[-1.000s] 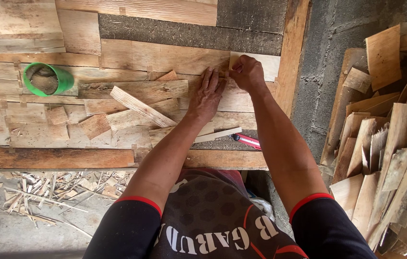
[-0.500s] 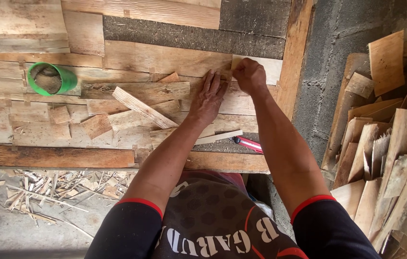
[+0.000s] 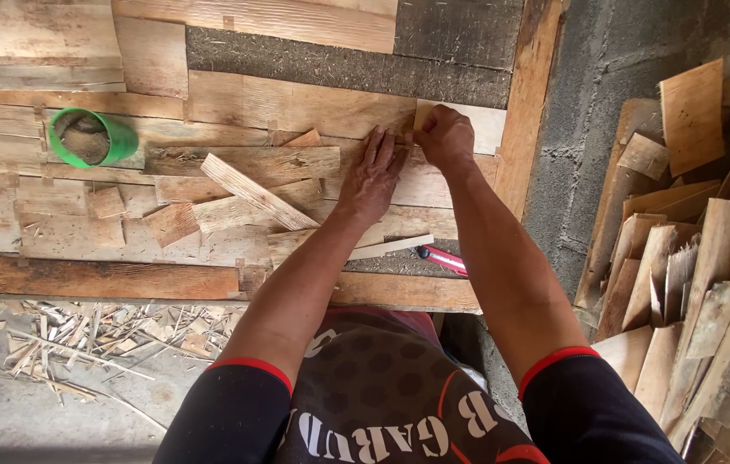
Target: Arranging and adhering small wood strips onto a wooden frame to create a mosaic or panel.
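**Pale wood piece pinned flat on the table**

The left hand [image 3: 373, 176] is spread flat, fingers pressed on the boards, seemingly to steady them. A pale wood piece [image 3: 459, 125] is pinched at its edge by the closed right hand [image 3: 444, 137], against the frame's right rail [image 3: 530, 103]. A red cutter [image 3: 442, 259] lies unused nearby.
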